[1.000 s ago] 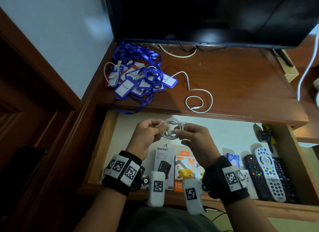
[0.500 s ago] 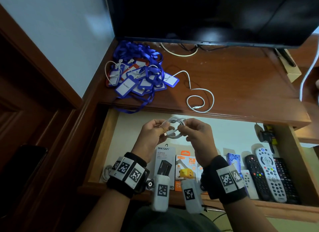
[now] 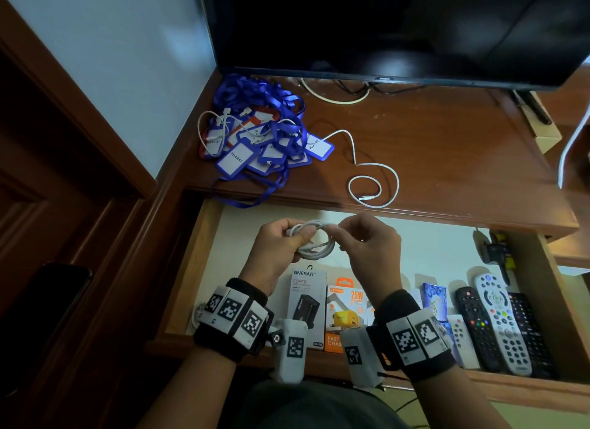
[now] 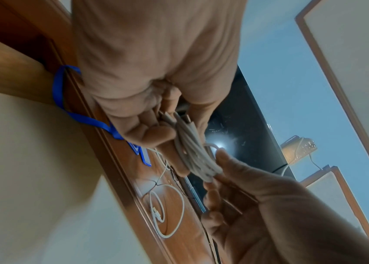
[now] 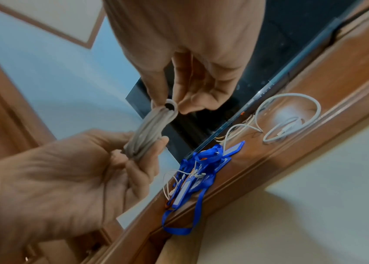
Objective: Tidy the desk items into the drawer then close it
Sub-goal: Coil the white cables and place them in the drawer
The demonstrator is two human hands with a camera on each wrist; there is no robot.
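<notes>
Both hands hold one coiled white cable [image 3: 314, 241] above the open drawer [image 3: 204, 246]. My left hand [image 3: 281, 241] grips the coil's left side between thumb and fingers; the bundle [image 4: 192, 150] lies across its fingers. My right hand [image 3: 357, 240] pinches the coil's right end, where a small loop [image 5: 170, 107] shows between thumb and forefinger. On the desk top [image 3: 447, 147] lie a second white cable [image 3: 372, 185] near the front edge and a heap of blue lanyards with badge holders [image 3: 258, 141] at the left.
A black monitor [image 3: 399, 29] stands at the back of the desk. In the drawer lie charger boxes [image 3: 325, 307] at the front, several remote controls [image 3: 498, 326] at the right and a small black device [image 3: 493, 253]. A wooden door frame is on the left.
The hands have shifted slightly on the coil. The right hand's fingers have moved along the coil's top right, and the bundle looks tighter.
</notes>
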